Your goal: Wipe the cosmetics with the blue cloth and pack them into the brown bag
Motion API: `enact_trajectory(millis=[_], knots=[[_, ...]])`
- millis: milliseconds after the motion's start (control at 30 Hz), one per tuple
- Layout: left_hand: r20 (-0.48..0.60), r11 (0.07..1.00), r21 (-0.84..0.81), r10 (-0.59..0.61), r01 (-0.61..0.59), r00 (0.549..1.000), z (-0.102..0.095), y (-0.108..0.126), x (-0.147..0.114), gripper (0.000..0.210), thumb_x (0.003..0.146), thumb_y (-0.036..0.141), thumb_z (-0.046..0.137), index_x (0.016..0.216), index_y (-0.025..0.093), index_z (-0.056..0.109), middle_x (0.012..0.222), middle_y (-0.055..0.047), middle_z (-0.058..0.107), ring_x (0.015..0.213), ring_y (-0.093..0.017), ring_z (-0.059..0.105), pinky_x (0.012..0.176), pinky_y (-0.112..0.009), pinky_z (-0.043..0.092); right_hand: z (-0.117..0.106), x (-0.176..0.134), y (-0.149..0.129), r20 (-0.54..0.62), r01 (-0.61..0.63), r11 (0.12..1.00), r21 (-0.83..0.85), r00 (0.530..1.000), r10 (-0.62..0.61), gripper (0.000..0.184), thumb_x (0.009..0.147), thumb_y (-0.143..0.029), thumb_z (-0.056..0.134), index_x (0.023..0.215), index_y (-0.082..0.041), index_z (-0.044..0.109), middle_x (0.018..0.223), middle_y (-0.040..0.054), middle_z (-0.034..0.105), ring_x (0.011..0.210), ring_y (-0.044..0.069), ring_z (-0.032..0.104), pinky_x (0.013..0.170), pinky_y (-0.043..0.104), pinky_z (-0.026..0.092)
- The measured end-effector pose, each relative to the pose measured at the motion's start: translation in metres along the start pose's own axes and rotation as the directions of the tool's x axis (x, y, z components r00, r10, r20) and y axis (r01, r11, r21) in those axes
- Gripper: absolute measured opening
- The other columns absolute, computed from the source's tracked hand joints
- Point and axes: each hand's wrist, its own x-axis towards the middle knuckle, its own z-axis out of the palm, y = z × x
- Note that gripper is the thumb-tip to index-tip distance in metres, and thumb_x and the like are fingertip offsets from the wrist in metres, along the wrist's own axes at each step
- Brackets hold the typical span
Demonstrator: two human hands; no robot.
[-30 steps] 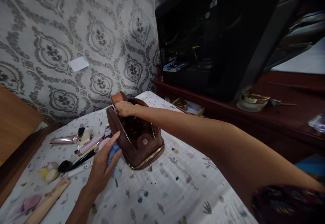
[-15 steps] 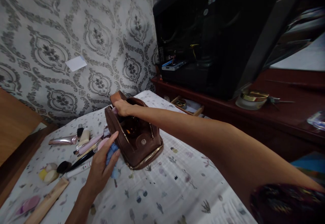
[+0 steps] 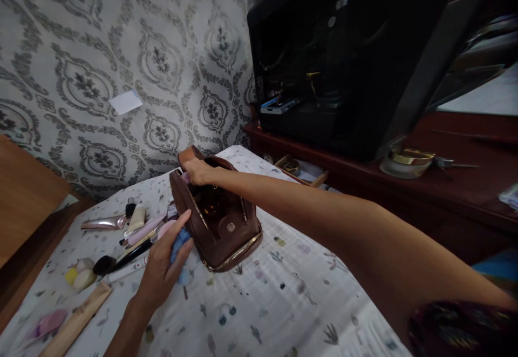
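A brown leather bag (image 3: 238, 244) lies on the bed with its zipped mouth gaping and dark, shiny items inside that I cannot make out. My left hand (image 3: 165, 257) rests along the bag's near left side, fingers stretched out and apart, index fingertip at the zip edge. Across the mouth reaches my right arm; my right hand (image 3: 198, 172) is curled at the far end, by the tan strap (image 3: 189, 154). A bit of something pinkish-purple (image 3: 185, 177) shows at its fingers, which are mostly hidden. Blue crumpled material (image 3: 181, 244) shows behind my left hand.
Makeup brushes (image 3: 131, 254), tubes (image 3: 105, 222), sponges (image 3: 83, 273) and a beige stick-like item (image 3: 76, 322) lie spread on the patterned sheet (image 3: 283, 308) at left. A red-brown desk (image 3: 445, 195) with an open drawer (image 3: 305, 172) and black computer case (image 3: 315, 71) stands right.
The view has shifted slightly, so everything sits a little further right or lower. Both hands keep nearly the same places on the bag.
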Motion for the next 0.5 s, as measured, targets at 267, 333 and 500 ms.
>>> enact_trajectory(millis=[267,333,500], knots=[[0.01,1.0,0.011,-0.003,0.003,1.0,-0.0007,0.0001,-0.0001,0.049,0.097,0.035,0.048,0.145,0.027,0.045,0.143,-0.006,0.056,0.132,-0.025,0.052,0.107,-0.04,0.044,0.0006,0.0,-0.0008,-0.003,-0.009,1.0,0.004,1.0,0.009,0.03,0.087,-0.015,0.06,0.116,-0.01,0.065,0.128,0.02,0.062,0.117,0.029,0.062,0.09,0.031,0.052],[0.013,1.0,0.013,0.003,-0.003,1.0,-0.0004,-0.0002,0.0002,0.049,0.097,0.034,0.048,0.145,0.028,0.044,0.143,-0.006,0.056,0.131,-0.024,0.053,0.107,-0.04,0.044,0.0019,0.0014,-0.0012,-0.013,-0.011,1.0,0.005,1.0,0.011,0.028,0.088,-0.016,0.059,0.114,-0.01,0.065,0.127,0.0197,0.062,0.117,0.028,0.062,0.09,0.031,0.052],[0.016,1.0,0.003,0.005,-0.005,1.0,-0.001,0.0008,0.0011,0.049,0.097,0.034,0.049,0.145,0.028,0.044,0.143,-0.006,0.057,0.131,-0.024,0.052,0.107,-0.038,0.044,0.0035,0.002,-0.0007,-0.011,-0.008,1.0,0.013,1.0,0.009,0.025,0.087,-0.012,0.056,0.11,-0.011,0.066,0.123,0.0195,0.064,0.115,0.029,0.063,0.09,0.034,0.052]])
